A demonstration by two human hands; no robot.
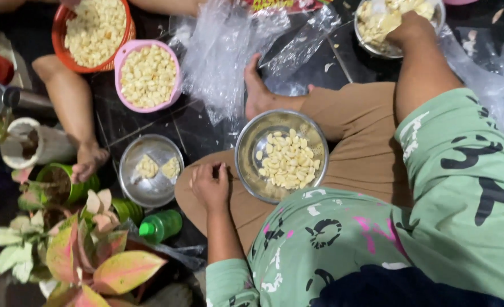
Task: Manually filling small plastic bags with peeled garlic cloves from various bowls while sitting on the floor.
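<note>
Steel bowl (246,149) on lap; flat plate (131,182) left; two baskets (117,62) behind.

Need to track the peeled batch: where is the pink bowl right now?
In the head view, the pink bowl sits upper left, touching the orange basket above it, with the small steel plate below.

1. Steel bowl on your lap (251,149): round, shiny, upright, resting on your tan-trousered knee. It holds a loose single layer of peeled, pale yellow garlic cloves (287,159), heaped toward the middle and right, with bare metal showing along the left wall.

2. Steel bowl at the top right (440,17): round, partly cut off by the frame edge, standing on the dark floor. It is filled with pale garlic pieces (371,23), some with papery skin; your fingers are sunk into the heap.
</note>
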